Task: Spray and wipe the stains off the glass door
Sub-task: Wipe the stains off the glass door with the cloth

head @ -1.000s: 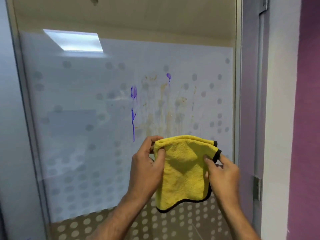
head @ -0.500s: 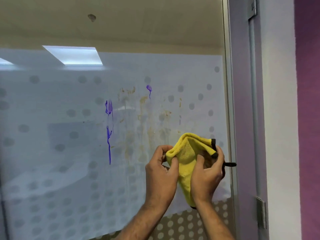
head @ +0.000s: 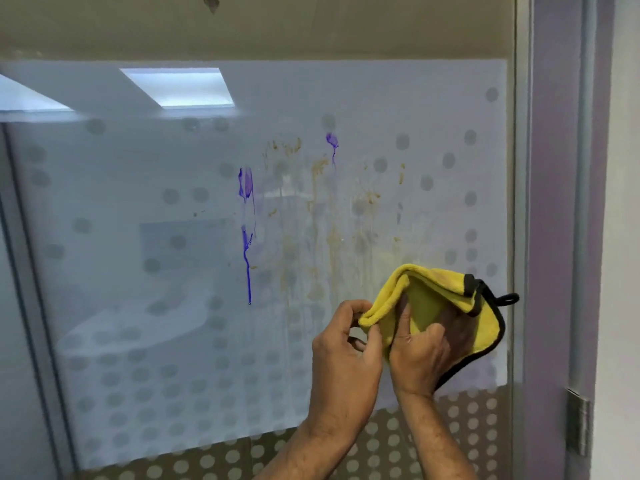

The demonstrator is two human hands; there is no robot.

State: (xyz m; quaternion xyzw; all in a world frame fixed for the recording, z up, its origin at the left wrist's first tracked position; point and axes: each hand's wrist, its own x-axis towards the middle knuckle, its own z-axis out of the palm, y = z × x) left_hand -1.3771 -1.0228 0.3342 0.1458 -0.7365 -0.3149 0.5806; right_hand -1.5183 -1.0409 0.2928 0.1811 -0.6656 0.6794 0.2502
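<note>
The glass door (head: 138, 271) fills your view, its brown drips (head: 332, 244) and purple streaks (head: 246, 237) running vertically, up and left of your hands. Both pinch the yellow cloth (head: 450, 306) low by the right frame: your left hand (head: 343, 355) grips its folded edge and lies nearer the stains, your right hand (head: 420, 358) bunches the middle.

Soft, even indoor light, ceiling-panel glare (head: 176, 86) on the frosted glass door (head: 138, 271), slight motion blur.
</note>
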